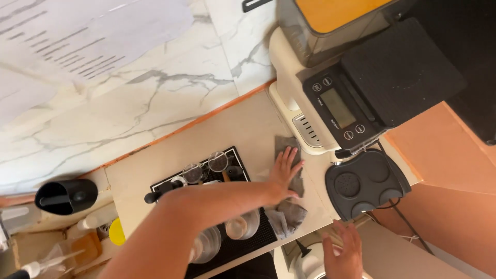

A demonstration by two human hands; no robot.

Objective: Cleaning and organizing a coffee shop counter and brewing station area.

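Observation:
My left hand (pixel 284 173) lies flat with fingers spread on a crumpled grey cloth (pixel 290 213) on the cream counter (pixel 232 129); its arm reaches in from the lower left. The cloth lies between a black drip mat (pixel 238 247) and a black tamping mat (pixel 367 183). My right hand (pixel 343 250) is at the counter's near edge, fingers apart, holding nothing, above a white round object (pixel 310 264) that is only partly visible.
Several clear glasses (pixel 218 161) and a black-handled tool (pixel 157 194) sit on the drip mat. A black digital scale (pixel 356 103) rests on a cream machine (pixel 289 93). A black cup (pixel 67 196) and a yellow item (pixel 117 231) lie at left. Paper sheets (pixel 77 41) hang on marble.

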